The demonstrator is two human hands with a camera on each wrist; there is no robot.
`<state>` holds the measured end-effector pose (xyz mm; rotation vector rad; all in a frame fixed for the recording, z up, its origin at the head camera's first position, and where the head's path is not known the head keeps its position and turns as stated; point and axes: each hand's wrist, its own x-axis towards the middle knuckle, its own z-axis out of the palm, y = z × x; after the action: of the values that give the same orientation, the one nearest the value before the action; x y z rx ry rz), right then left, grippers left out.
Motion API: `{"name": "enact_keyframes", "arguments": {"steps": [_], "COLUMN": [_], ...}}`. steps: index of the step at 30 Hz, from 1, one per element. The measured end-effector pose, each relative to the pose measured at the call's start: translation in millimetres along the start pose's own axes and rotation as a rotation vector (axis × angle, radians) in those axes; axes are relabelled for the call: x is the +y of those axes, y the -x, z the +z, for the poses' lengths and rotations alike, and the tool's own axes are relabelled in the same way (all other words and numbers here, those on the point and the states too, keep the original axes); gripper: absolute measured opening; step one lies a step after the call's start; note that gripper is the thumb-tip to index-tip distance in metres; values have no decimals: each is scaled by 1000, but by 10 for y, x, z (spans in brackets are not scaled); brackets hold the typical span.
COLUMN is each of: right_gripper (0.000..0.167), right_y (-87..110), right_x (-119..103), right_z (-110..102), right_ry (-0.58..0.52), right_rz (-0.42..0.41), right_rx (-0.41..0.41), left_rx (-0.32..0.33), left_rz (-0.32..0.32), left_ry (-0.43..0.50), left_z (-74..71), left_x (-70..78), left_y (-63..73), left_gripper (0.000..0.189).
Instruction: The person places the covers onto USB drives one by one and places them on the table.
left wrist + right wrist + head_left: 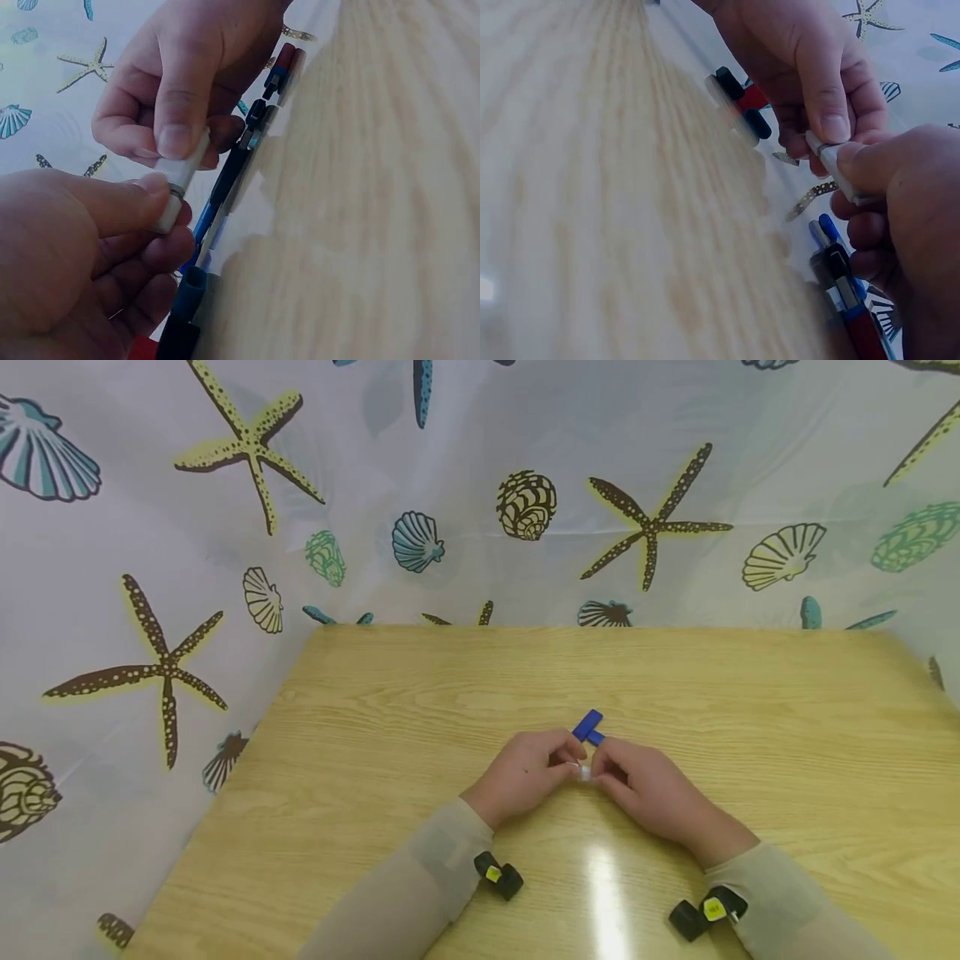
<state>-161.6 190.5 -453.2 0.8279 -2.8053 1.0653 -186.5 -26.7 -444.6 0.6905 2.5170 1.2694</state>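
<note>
Between both hands is a small white stick (586,772) with a thin grey band across it. My left hand (528,772) pinches one end of the white stick (170,214) between thumb and fingers. On the other end, the thumb and curled fingers of my right hand (652,789) grip it. In the right wrist view the white stick (836,169) is tilted, its ends partly covered by the fingertips. Just beyond the hands, a blue flat piece (588,724) lies on the wooden table (420,693).
A second blue piece (596,737) touches the first, partly behind the right hand. The wrist views show several slim items in a row, among them a teal piece (189,294) and a red-and-black piece (751,97). A shell-patterned cloth (465,452) hangs behind the table.
</note>
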Motion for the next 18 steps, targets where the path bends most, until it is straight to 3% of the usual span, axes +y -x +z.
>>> {"name": "enact_keyframes", "arguments": {"steps": [4,9,18], "right_gripper": [12,8,11], "right_y": [10,22,-20], "right_x": [1,5,-34], "right_z": [3,6,42], "right_ry": [-14,-32,-50], "right_rz": [-8,2,72], "right_rx": [-7,-2,64], "left_rx": [-45,-44,55], "left_rz": [8,25,58], "left_ry": [-24,-17,40], "left_z": [-4,4,87], "left_x": [-8,-18,-45], "left_y": [-14,-19,-20], "left_gripper": [9,7,10]}}
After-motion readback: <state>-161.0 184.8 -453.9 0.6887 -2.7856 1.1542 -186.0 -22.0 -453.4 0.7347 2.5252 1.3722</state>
